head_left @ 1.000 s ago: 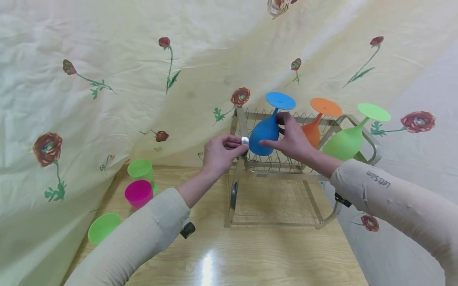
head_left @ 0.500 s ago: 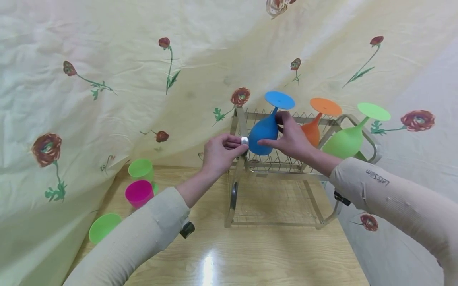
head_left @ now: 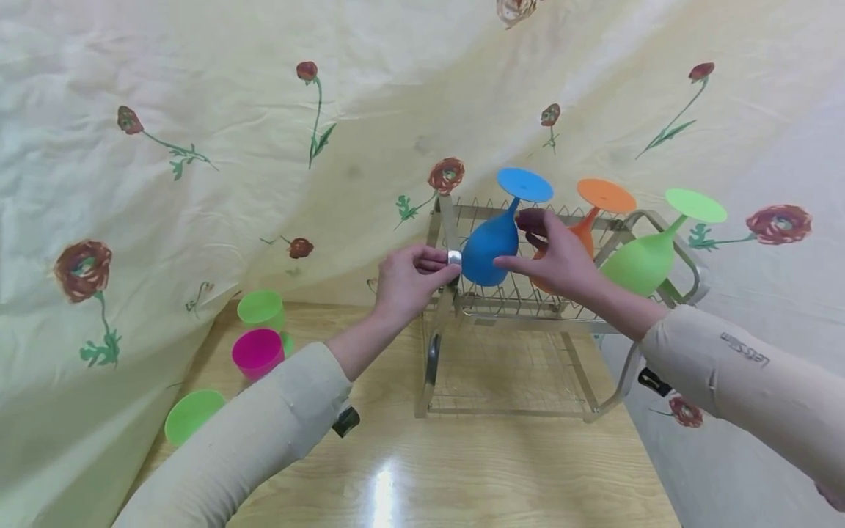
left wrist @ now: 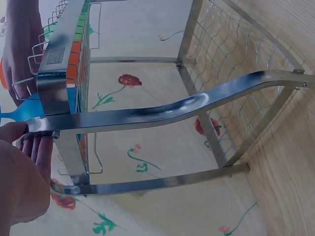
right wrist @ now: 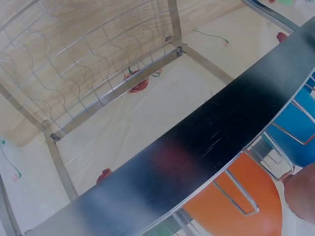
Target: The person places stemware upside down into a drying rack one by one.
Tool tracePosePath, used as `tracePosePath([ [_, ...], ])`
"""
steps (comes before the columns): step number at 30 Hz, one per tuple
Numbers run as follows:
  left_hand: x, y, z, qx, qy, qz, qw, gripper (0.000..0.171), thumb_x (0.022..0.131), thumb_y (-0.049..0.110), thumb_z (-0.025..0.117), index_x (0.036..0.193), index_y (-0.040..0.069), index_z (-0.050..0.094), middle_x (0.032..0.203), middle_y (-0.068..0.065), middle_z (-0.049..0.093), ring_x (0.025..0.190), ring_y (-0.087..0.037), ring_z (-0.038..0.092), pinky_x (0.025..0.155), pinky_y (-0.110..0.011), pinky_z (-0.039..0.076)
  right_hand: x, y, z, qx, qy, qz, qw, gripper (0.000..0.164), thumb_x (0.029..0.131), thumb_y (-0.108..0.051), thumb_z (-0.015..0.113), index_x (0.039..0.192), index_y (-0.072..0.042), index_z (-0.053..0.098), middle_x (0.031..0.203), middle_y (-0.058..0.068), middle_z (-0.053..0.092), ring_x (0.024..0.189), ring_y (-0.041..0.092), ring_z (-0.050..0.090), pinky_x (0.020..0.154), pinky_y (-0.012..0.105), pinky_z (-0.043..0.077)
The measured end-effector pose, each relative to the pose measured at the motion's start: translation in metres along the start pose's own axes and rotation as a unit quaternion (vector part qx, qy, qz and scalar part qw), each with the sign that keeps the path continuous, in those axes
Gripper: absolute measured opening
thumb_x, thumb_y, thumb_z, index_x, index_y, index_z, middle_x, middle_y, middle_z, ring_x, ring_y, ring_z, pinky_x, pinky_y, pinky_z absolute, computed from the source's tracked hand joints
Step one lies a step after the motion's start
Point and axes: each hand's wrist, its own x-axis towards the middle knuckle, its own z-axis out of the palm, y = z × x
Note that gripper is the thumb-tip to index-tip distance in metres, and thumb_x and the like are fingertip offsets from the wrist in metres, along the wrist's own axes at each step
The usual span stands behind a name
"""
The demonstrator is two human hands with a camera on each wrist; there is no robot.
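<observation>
An upside-down blue wine glass [head_left: 487, 253] leans on the top tier of a metal dish rack [head_left: 508, 320], its base up. My left hand [head_left: 411, 282] pinches the rack's left frame end between thumb and fingers; the left wrist view shows that hand [left wrist: 24, 182] at the frame's curved tip. Right beside the blue glass is my right hand [head_left: 564, 257], fingers spread, thumb overlapping its bowl and fingertips near its stem. Behind this hand stands an orange wine glass [head_left: 604, 196], partly hidden. Farther right is a light green wine glass [head_left: 637, 264]. Both are upside down.
On the table's left lie a green cup [head_left: 260, 309], a magenta cup [head_left: 257, 353] and another green one, the front cup [head_left: 193, 416], partly behind my left sleeve. The rack's lower shelf [head_left: 508, 374] is wire mesh. Flowered cloth [head_left: 363, 147] hangs behind.
My right hand has loosened from the blue wine glass and moved a little to the right. The left hand keeps its place on the rack. The view has shifted slightly.
</observation>
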Motion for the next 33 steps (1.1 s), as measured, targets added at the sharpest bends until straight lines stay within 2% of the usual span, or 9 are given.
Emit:
tracePosePath([
  [6, -0.001, 0.002, 0.001, 0.002, -0.001, -0.001, 1.0, 0.025, 0.093, 0.024, 0.087, 0.111, 0.01, 0.077, 0.102, -0.002, 0.078, 0.092, -0.016, 0.075, 0.083, -0.028, 0.064, -0.019, -0.002, -0.013, 0.022, 0.0, 0.01, 1.0, 0.089, 0.093, -0.029, 0.087, 0.161, -0.001, 0.034, 0.16, 0.023, 0.046, 0.15, 0.041, 0.044, 0.124, 0.056, 0.038],
  [8, -0.001, 0.002, 0.0, 0.003, -0.004, -0.004, 1.0, 0.025, 0.092, 0.024, 0.087, 0.111, 0.01, 0.077, 0.102, -0.003, 0.078, 0.093, -0.017, 0.075, 0.082, -0.028, 0.064, -0.027, -0.003, -0.016, 0.028, 0.002, 0.006, 1.0, 0.088, 0.093, -0.026, 0.087, 0.161, -0.003, 0.035, 0.16, 0.02, 0.046, 0.151, 0.039, 0.044, 0.124, 0.052, 0.038],
  [13, 0.0, 0.004, -0.005, 0.008, -0.016, -0.01, 0.9998, 0.026, 0.093, 0.025, 0.087, 0.111, 0.009, 0.077, 0.103, -0.003, 0.078, 0.094, -0.017, 0.074, 0.082, -0.028, 0.064, -0.052, -0.008, -0.018, 0.034, 0.01, -0.029, 0.999, 0.086, 0.091, -0.014, 0.088, 0.16, -0.004, 0.038, 0.16, 0.017, 0.048, 0.15, 0.037, 0.046, 0.118, 0.023, 0.04],
  [16, 0.003, 0.005, -0.013, 0.016, -0.025, -0.003, 0.9996, 0.029, 0.092, 0.027, 0.088, 0.112, 0.009, 0.077, 0.103, -0.002, 0.078, 0.094, -0.017, 0.074, 0.083, -0.029, 0.064, -0.066, -0.011, -0.013, 0.039, 0.017, -0.067, 0.997, 0.087, 0.087, -0.008, 0.09, 0.158, -0.004, 0.041, 0.158, 0.018, 0.05, 0.148, 0.04, 0.047, 0.112, 0.012, 0.041],
  [19, 0.005, 0.005, -0.026, 0.031, -0.03, 0.013, 0.999, 0.031, 0.092, 0.029, 0.088, 0.112, 0.008, 0.078, 0.103, -0.003, 0.079, 0.094, -0.017, 0.075, 0.085, -0.031, 0.064, -0.078, -0.013, -0.003, 0.048, 0.022, -0.106, 0.993, 0.089, 0.082, -0.003, 0.092, 0.157, -0.004, 0.043, 0.158, 0.017, 0.052, 0.147, 0.033, 0.05, 0.112, 0.013, 0.042],
  [21, 0.006, 0.004, -0.037, 0.046, -0.034, 0.018, 0.9982, 0.032, 0.092, 0.029, 0.088, 0.114, 0.007, 0.078, 0.104, -0.004, 0.079, 0.095, -0.018, 0.075, 0.087, -0.032, 0.064, -0.086, -0.014, 0.006, 0.056, 0.025, -0.131, 0.99, 0.09, 0.079, 0.0, 0.093, 0.156, -0.004, 0.045, 0.158, 0.016, 0.052, 0.148, 0.023, 0.05, 0.113, 0.015, 0.042],
  [24, 0.006, 0.002, -0.055, 0.077, -0.043, 0.014, 0.996, 0.035, 0.092, 0.03, 0.088, 0.117, 0.008, 0.076, 0.108, -0.005, 0.079, 0.098, -0.019, 0.075, 0.089, -0.034, 0.063, -0.096, -0.014, 0.019, 0.064, 0.022, -0.169, 0.983, 0.093, 0.075, 0.004, 0.094, 0.155, -0.003, 0.047, 0.158, 0.014, 0.053, 0.147, 0.011, 0.05, 0.115, 0.019, 0.042],
  [29, 0.002, -0.009, -0.091, 0.134, -0.047, -0.004, 0.9899, 0.04, 0.092, 0.032, 0.087, 0.12, 0.007, 0.074, 0.111, -0.006, 0.079, 0.101, -0.022, 0.074, 0.092, -0.039, 0.062, -0.113, -0.014, 0.04, 0.052, 0.003, -0.195, 0.979, 0.096, 0.074, -0.004, 0.097, 0.156, -0.007, 0.048, 0.159, 0.009, 0.054, 0.146, 0.01, 0.051, 0.115, 0.019, 0.043],
  [33, -0.003, -0.023, -0.12, 0.17, -0.032, -0.003, 0.9849, 0.041, 0.092, 0.032, 0.087, 0.12, 0.005, 0.074, 0.112, -0.01, 0.079, 0.104, -0.026, 0.076, 0.093, -0.043, 0.062, -0.122, -0.01, 0.058, 0.06, -0.022, -0.196, 0.978, 0.096, 0.076, -0.013, 0.098, 0.158, -0.008, 0.048, 0.159, 0.01, 0.054, 0.145, 0.018, 0.052, 0.116, 0.019, 0.042],
])
